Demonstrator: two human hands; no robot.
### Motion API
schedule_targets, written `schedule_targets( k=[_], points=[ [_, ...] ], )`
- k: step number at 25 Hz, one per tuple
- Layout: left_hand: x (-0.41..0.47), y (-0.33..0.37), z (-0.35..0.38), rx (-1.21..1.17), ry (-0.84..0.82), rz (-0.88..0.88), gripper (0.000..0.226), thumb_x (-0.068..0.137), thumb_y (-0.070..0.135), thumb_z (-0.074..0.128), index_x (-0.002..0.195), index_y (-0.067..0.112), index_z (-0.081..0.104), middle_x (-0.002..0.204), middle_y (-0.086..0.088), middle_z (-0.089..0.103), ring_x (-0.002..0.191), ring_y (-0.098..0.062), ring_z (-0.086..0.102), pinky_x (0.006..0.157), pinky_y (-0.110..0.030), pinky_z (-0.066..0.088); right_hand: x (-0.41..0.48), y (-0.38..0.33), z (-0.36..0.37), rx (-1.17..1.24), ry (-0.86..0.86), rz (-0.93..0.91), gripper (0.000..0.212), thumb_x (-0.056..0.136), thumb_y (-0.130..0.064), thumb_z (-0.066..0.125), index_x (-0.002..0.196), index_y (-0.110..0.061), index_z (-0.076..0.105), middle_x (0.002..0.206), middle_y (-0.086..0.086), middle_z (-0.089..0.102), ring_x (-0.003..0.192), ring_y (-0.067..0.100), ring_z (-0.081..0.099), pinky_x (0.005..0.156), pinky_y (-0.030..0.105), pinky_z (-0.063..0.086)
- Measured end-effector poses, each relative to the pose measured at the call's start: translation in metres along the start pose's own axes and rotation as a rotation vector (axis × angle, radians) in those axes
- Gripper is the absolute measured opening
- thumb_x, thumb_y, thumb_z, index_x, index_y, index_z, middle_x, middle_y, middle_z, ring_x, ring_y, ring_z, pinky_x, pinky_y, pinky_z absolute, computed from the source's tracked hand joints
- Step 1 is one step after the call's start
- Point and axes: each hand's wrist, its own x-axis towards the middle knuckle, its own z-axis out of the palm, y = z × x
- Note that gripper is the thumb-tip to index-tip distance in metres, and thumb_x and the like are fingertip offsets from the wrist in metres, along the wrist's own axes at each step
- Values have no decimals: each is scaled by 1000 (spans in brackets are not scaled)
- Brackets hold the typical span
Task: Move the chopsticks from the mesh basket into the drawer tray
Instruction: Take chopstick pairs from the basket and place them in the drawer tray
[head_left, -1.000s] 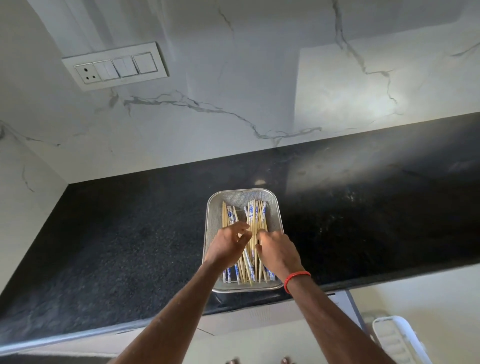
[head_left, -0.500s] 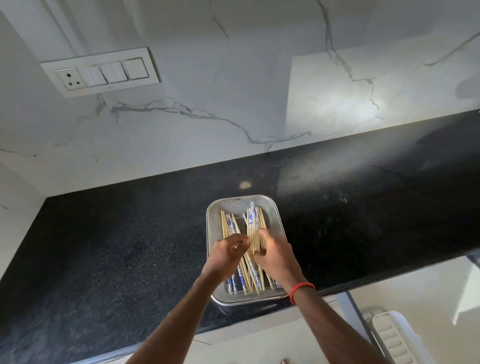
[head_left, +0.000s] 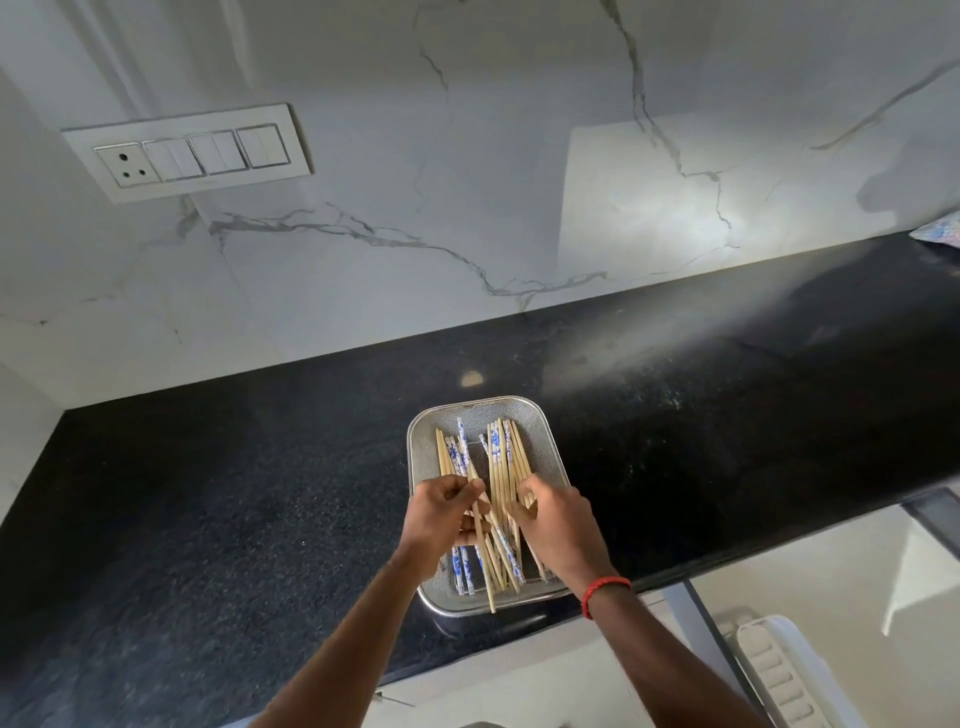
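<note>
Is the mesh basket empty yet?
No. The mesh basket still holds many chopsticks; both hands, left hand and right hand, are gathering them.

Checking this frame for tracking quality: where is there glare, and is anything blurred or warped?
Head view: a bright patch of light on the marble wall with hazy sheen on the black counter below; straight edges bow from the wide-angle lens; chopsticks in the mesh basket are sharp.
</note>
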Motion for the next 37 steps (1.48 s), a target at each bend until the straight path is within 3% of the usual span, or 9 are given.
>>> schedule_targets(
  k=[2, 6, 12, 15, 17, 23, 29, 32, 37],
  points=[
    [0, 2, 0, -40, 10, -18, 21, 98, 23, 67, 98, 2, 70, 81, -11, 79, 60, -22, 75, 56, -32, 61, 4, 2, 2, -66, -31, 20, 35, 91, -33, 69, 120, -14, 63, 105, 3, 74, 83, 13, 72, 69, 20, 58],
    [0, 8, -2, -70, 21, -18, 21, 98, 26, 67, 97, 5, 71, 77, -6, 80, 60, -23, 75, 55, -31, 60, 5, 0, 19, -202, -72, -23, 34, 89, -22, 72, 120, -12, 62, 99, 5, 75, 87, 16, 73, 76, 27, 61],
    [2, 13, -5, -74, 37, -9, 21, 98, 27, 67, 99, 7, 72, 79, -5, 81, 61, -23, 76, 54, -31, 60, 14, 5, 24, -126, -92, 118, 30, 85, -2, 69, 114, -7, 64, 101, 9, 74, 79, 18, 71, 69, 31, 63],
    [3, 12, -4, -68, 14, -17, 21, 99, 27, 65, 103, 7, 71, 85, -6, 82, 66, -27, 78, 55, -32, 61, 17, 5, 12, 78, -90, 228, 43, 77, -10, 76, 119, -5, 66, 107, 10, 74, 66, 7, 64, 59, 19, 56],
    [4, 12, -2, -70, -3, -25, 21, 100, 26, 64, 104, 6, 70, 88, -8, 82, 70, -30, 79, 57, -34, 62, 16, 0, 4, 228, -64, 201, 47, 75, -15, 77, 120, -7, 67, 93, 5, 76, 53, 0, 61, 50, 13, 50],
    [9, 9, 7, 11, -24, -16, 24, 98, 26, 67, 99, 3, 72, 88, -14, 79, 68, -24, 78, 65, -45, 66, 5, -22, 9, 209, -161, -24, 25, 85, -20, 70, 107, -9, 72, 65, -6, 66, 38, -1, 53, 36, 10, 35],
    [6, 9, 0, -42, -61, -23, 23, 98, 23, 67, 102, 0, 69, 90, -13, 81, 75, -34, 80, 60, -41, 65, 14, 1, 2, -12, 26, -43, 23, 92, -35, 67, 101, -14, 72, 77, -7, 71, 55, 0, 62, 47, 11, 45],
    [5, 11, -5, -57, -46, -20, 22, 97, 23, 67, 102, 1, 68, 91, -10, 82, 74, -34, 80, 60, -41, 64, 17, 11, 15, -270, 16, -50, 30, 92, -38, 65, 110, -15, 66, 97, 2, 73, 84, 16, 72, 69, 28, 61],
    [0, 11, -11, -34, -72, -11, 24, 97, 23, 68, 103, 0, 67, 92, -10, 82, 74, -31, 80, 59, -37, 63, 28, 5, 34, -295, -29, -16, 21, 95, -35, 62, 98, -15, 68, 85, 0, 71, 74, 12, 68, 64, 24, 59]
  ],
)
